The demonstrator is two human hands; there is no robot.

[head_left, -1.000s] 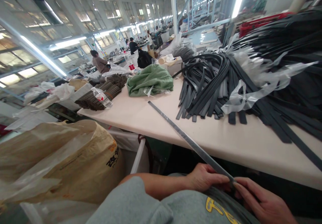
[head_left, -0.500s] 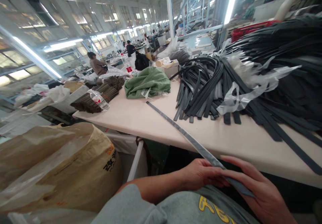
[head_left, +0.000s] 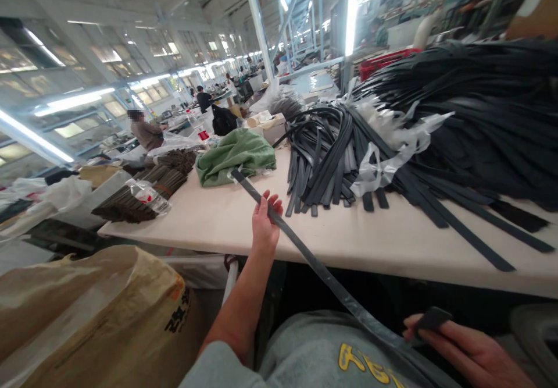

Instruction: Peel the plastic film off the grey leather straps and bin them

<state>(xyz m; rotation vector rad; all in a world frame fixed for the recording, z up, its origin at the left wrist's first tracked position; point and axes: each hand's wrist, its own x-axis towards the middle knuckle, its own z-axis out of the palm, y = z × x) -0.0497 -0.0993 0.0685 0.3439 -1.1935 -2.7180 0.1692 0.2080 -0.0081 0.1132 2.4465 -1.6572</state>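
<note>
A long dark flat strip [head_left: 311, 257] runs diagonally from the tabletop down across my lap. My left hand [head_left: 267, 219] grips it near its far end, fingers wrapped round it above the table edge. Lower right, my right hand [head_left: 464, 344] pinches the strip's near end, which is folded over at the fingers. On the table [head_left: 218, 219], a bundle of black strips [head_left: 335, 155] lies beyond the strip, with torn clear plastic [head_left: 379, 170] over it. A green cloth [head_left: 235, 155] sits just past the strip's far tip.
A large heap of black strips [head_left: 492, 120] fills the right side. Brown strips [head_left: 152, 184] and a plastic bottle [head_left: 148, 196] lie at the table's left. A big tan sack [head_left: 100, 312] stands at lower left. A seated person [head_left: 146, 132] is farther back.
My left hand has moved forward and left along the strip, towards its far end. My right hand has shifted right and down, and the near end is now folded. The view has turned slightly right.
</note>
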